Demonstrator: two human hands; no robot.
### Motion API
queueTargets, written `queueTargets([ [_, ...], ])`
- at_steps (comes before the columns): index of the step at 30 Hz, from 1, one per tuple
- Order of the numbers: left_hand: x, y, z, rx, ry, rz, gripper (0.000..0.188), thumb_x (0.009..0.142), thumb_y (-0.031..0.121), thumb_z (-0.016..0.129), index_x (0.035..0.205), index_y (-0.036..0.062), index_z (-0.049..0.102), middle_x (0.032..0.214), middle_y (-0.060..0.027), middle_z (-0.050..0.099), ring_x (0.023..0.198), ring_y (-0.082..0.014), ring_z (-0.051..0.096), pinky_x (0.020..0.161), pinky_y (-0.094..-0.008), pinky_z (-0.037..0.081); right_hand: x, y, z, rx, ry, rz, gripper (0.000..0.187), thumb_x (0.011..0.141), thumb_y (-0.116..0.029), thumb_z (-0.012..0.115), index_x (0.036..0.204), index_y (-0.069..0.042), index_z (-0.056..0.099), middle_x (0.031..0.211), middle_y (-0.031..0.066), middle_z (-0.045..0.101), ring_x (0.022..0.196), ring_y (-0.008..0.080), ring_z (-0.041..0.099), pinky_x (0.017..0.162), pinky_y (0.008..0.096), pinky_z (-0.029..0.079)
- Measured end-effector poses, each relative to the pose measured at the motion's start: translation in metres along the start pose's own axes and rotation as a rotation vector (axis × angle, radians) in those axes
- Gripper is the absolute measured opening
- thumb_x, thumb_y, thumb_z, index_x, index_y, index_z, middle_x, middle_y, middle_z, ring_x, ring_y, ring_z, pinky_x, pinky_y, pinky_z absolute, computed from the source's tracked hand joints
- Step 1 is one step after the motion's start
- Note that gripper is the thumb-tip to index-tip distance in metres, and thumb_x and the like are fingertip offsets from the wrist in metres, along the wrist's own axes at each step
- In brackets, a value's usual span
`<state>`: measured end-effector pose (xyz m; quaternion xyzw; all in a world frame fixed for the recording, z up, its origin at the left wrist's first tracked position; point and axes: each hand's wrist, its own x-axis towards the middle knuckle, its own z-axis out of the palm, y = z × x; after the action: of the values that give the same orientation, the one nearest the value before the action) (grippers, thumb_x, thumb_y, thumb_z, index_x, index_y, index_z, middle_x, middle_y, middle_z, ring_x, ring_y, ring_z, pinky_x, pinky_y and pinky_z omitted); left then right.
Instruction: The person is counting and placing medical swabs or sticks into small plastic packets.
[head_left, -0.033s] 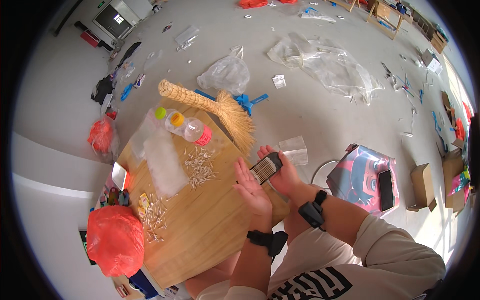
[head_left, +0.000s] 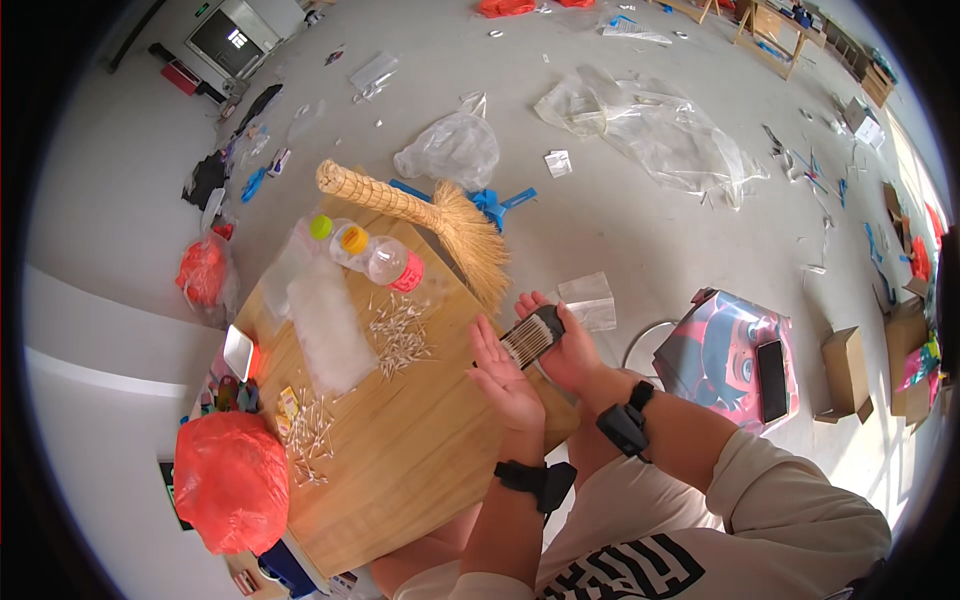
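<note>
Fingers [head_left: 540, 305] of my right hand [head_left: 570, 350] are curling around the bundle of swabs [head_left: 530, 338] past the desk's [head_left: 420, 470] right edge, sticks pointing leftward at my flat-open, empty left hand [head_left: 505, 375], just beside.

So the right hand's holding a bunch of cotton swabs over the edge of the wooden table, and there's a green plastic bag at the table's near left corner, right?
Not quite: the bag at the near left corner of the wooden table is red, not green, as the head view shows. The rest holds: the right hand holds the bunch of cotton swabs over the table's edge.
</note>
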<state>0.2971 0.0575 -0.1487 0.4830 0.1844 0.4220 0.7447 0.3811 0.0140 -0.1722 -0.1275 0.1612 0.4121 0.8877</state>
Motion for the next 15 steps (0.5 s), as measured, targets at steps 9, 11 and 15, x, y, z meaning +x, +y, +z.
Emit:
queueTargets([
  [9, -0.0004, -0.0023, 0.0038, 0.003, -0.026, 0.006, 0.087, 0.105, 0.065, 0.014, 0.161, -0.0014, 0.014, 0.168, -0.0200, 0.017, 0.157, -0.0328, 0.009, 0.127, -0.0465, 0.000, -0.0023, 0.0032, 0.0000, -0.015, -0.006, 0.027, 0.050, 0.113, -0.034, 0.029, 0.147, 0.000, 0.042, 0.152, 0.0146, 0.048, 0.144, 0.0289, 0.043, 0.120, 0.0440, 0.035],
  [11, -0.0005, -0.0028, 0.0047, -0.013, -0.020, 0.005, 0.086, 0.105, 0.064, 0.013, 0.160, -0.0015, 0.015, 0.168, -0.0201, 0.018, 0.157, -0.0333, 0.009, 0.127, -0.0463, 0.001, -0.0025, 0.0038, -0.0007, -0.019, -0.010, 0.028, 0.050, 0.113, -0.034, 0.029, 0.147, 0.000, 0.042, 0.152, 0.0145, 0.048, 0.144, 0.0287, 0.043, 0.120, 0.0441, 0.035],
  [15, -0.0002, -0.0046, 0.0044, -0.012, -0.022, 0.010, 0.085, 0.105, 0.063, 0.013, 0.160, -0.0017, 0.015, 0.168, -0.0202, 0.018, 0.157, -0.0338, 0.010, 0.127, -0.0460, 0.002, -0.0015, 0.0034, -0.0027, -0.007, -0.028, 0.037, 0.050, 0.113, -0.035, 0.029, 0.147, 0.000, 0.042, 0.152, 0.0141, 0.048, 0.143, 0.0284, 0.043, 0.120, 0.0445, 0.035],
])
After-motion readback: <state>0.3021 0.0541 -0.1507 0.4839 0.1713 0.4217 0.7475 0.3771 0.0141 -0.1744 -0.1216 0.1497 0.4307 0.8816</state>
